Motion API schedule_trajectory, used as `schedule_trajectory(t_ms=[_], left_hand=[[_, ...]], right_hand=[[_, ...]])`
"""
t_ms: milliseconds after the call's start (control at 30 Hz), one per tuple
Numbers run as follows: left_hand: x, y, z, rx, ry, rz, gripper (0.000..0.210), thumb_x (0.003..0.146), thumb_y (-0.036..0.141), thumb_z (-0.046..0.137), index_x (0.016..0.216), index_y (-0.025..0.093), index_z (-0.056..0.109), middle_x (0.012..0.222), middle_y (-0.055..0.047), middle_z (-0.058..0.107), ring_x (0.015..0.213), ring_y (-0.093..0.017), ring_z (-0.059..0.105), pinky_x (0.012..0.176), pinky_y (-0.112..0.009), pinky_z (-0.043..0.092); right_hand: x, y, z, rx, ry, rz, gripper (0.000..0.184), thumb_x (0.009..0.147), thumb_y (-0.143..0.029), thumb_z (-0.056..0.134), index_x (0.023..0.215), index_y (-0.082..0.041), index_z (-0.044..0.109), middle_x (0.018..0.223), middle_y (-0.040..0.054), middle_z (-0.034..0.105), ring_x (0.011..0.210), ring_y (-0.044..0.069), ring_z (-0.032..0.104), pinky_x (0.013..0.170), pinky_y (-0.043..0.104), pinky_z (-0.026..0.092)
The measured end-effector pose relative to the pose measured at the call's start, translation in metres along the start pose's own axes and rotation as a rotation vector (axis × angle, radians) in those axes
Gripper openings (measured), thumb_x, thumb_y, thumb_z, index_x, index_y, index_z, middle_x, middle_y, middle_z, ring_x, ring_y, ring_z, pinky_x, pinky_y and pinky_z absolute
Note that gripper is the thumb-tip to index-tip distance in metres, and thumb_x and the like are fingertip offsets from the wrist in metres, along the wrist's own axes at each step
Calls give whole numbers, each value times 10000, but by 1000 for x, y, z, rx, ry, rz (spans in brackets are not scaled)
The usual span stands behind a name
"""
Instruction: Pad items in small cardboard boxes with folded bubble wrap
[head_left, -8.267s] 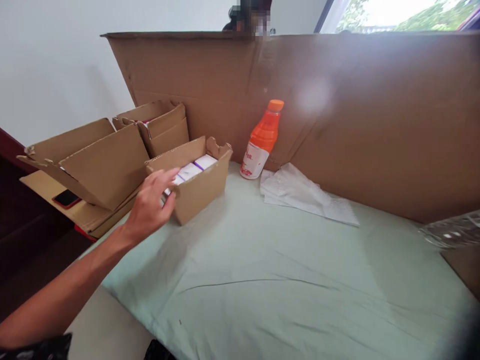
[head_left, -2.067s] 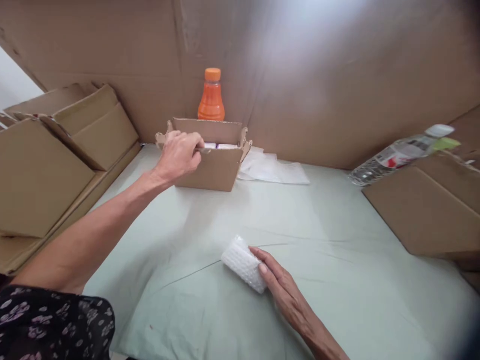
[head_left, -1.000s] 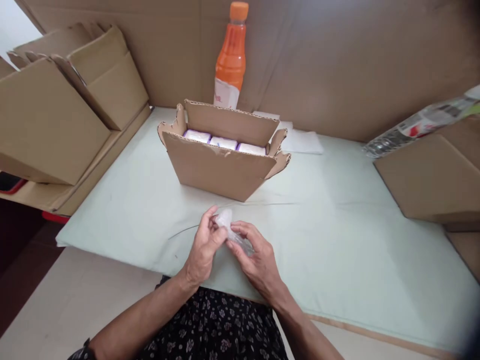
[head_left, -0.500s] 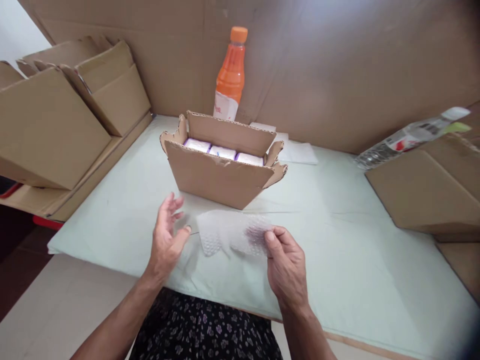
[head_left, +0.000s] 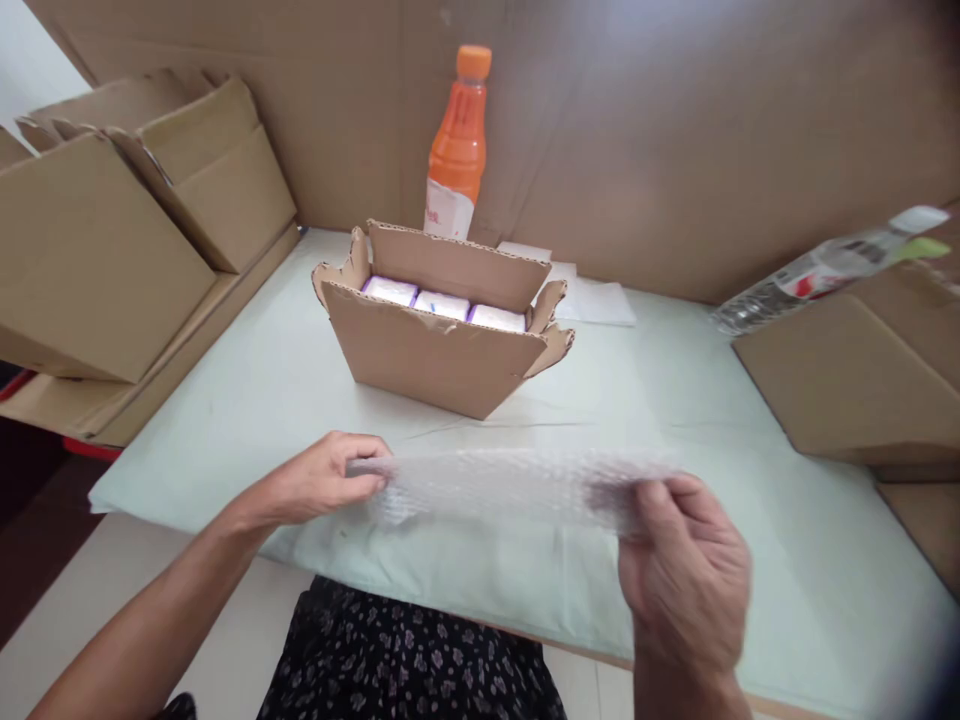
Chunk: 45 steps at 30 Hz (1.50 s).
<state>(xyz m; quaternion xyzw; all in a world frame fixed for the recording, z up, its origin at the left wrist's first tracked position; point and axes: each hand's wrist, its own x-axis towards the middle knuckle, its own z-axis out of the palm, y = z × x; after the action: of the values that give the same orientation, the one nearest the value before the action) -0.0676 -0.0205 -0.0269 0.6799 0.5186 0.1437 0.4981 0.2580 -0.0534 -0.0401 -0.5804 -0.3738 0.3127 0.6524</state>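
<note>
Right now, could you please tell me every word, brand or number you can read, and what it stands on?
No text is readable.
Orange bottle: red marks on its label, too small and blurred.
Clear bottle: red-and-white label, too blurred.
White packs: one blue mark, no legible wording.
Bubble wrap: no lettering visible.

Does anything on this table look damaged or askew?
The open box beyond the bubble wrap has ragged flap edges, and the clear bottle at far right slants beside a cardboard carton instead of standing upright. I see no spill.
</note>
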Motion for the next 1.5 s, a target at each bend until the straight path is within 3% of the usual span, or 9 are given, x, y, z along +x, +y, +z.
schedule_trajectory(t_ms=[100, 367, 467, 667, 900, 1033, 1267, 1367, 1500], left_hand=[[-10, -12, -9, -23, 45, -92, 279, 816, 389, 608, 1014, 217, 703, 1000, -33, 739, 886, -212, 679, 797, -329, 540], [11, -44, -41, -39, 728, -111, 778, 778, 568, 711, 1454, 240, 505, 1337, -145, 637, 1175, -306, 647, 875, -439, 591], [39, -47, -45, -152, 707, -34, 822, 742, 514, 743, 1463, 235, 464, 1442, -162, 567, 1264, -326, 607, 895, -442, 594], [93, -46, -46, -178, 721, 38, 533, 726, 480, 713, 1148, 179, 587, 1117, -98, 697, 1067, -287, 658, 880, -422, 572], [156, -34, -80, -124, 851, 19, 474, 752, 299, 679, 1191, 165, 562, 1115, -92, 676, 966, -247, 668, 891, -454, 563], [134, -40, -72, -65, 933, -54, 588, 832, 279, 675, 1385, 225, 481, 1262, -93, 613, 1136, -277, 625, 957, -475, 526], [14, -42, 21, 484, 483, 174, 158, 865, 356, 649, 926, 216, 692, 1139, -102, 669, 1115, -324, 595, 938, -507, 504], [13, -39, 36, 563, 484, 196, 115, 899, 233, 552, 847, 211, 652, 1086, -104, 681, 1044, -298, 603, 877, -462, 505], [24, -24, 24, 705, 599, 180, 384, 889, 299, 604, 1260, 198, 623, 1231, -153, 657, 1098, -353, 588, 901, -507, 487]], right_hand=[[9, 27, -6, -280, -122, 75, 356, 805, -523, 767, 938, -195, 728, 927, 66, 726, 818, 193, 658, 756, 334, 554], [36, 33, 21, -636, -569, -161, 647, 888, -547, 656, 1445, -240, 536, 1444, 162, 608, 1209, 325, 645, 865, 466, 588], [50, 33, 58, -594, -700, -262, 659, 852, -500, 704, 1421, -216, 528, 1357, 157, 657, 1186, 333, 653, 931, 505, 573], [101, 52, 113, -518, -689, -228, 432, 878, -431, 593, 1235, -189, 589, 1130, 109, 735, 939, 270, 699, 842, 436, 580], [175, 73, 169, -499, -684, -256, 652, 865, -581, 606, 1346, -142, 576, 1225, 160, 717, 1030, 305, 683, 861, 463, 578], [166, 78, 130, -601, -705, -356, 646, 927, -606, 566, 1412, -181, 571, 1402, 158, 643, 1250, 331, 612, 966, 504, 556], [87, 67, -6, -990, -808, -499, 310, 943, -467, 609, 1106, -226, 714, 1442, 144, 621, 1327, 377, 566, 1063, 591, 458], [70, 63, -18, -1042, -714, -587, 180, 971, -344, 559, 921, -224, 684, 1398, 129, 652, 1358, 364, 544, 1065, 567, 442], [57, 45, -7, -1119, -569, -660, 353, 976, -348, 569, 1280, -177, 618, 1510, 204, 549, 1398, 387, 502, 1053, 575, 440]])
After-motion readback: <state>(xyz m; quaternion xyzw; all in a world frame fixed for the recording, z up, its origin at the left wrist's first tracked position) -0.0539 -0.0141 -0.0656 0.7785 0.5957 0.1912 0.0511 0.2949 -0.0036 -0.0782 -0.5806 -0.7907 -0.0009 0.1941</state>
